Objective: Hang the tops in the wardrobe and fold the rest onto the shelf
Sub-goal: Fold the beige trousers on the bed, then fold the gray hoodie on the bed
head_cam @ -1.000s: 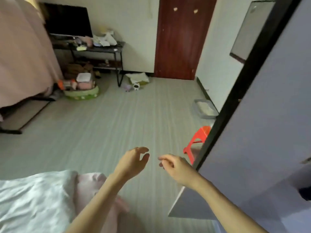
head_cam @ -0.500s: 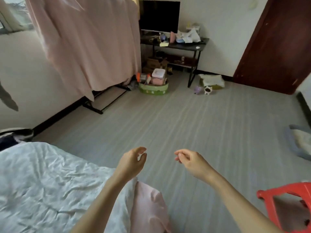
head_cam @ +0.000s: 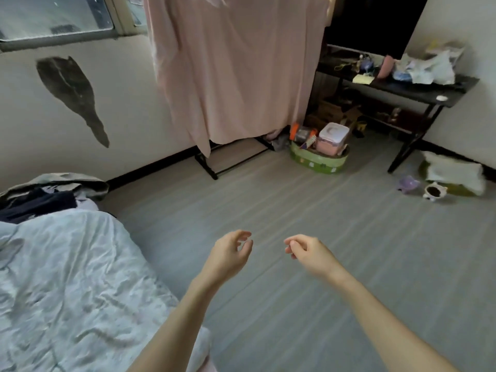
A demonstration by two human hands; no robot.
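**Empty-handed and turning back toward the bed**

At the far left, a heap of clothes (head_cam: 51,193) lies on the far end of the bed (head_cam: 67,277), dark and grey pieces bundled together just under the wall with the dark stain (head_cam: 71,95). That heap looks like the stock of tops and other garments the task is about. The wrinkled pale bedcover fills the near left, and no garment lies on it within reach of the hands.

In the middle, the left hand (head_cam: 228,255) floats over the floor with its fingers loosely curled round nothing, just off the bed's edge. The right hand (head_cam: 308,253) hangs beside it, a little apart, fingers likewise relaxed and holding nothing. Beyond them, a pink cloth (head_cam: 236,71) drapes over a black rack against the far wall.

To the right, a green basket (head_cam: 319,158) full of small things sits on the floor near the cluttered desk (head_cam: 397,84), and a small cup (head_cam: 433,193) stands on the floor further right.

The change is in the view: a second ago a pale wardrobe door filled the right side and a red stool stood beside it; both have slipped out of sight as the person swings left, while the heap has come into view. The hands have stayed empty throughout. I would judge that the person is heading back to the bed to pick the next garment.
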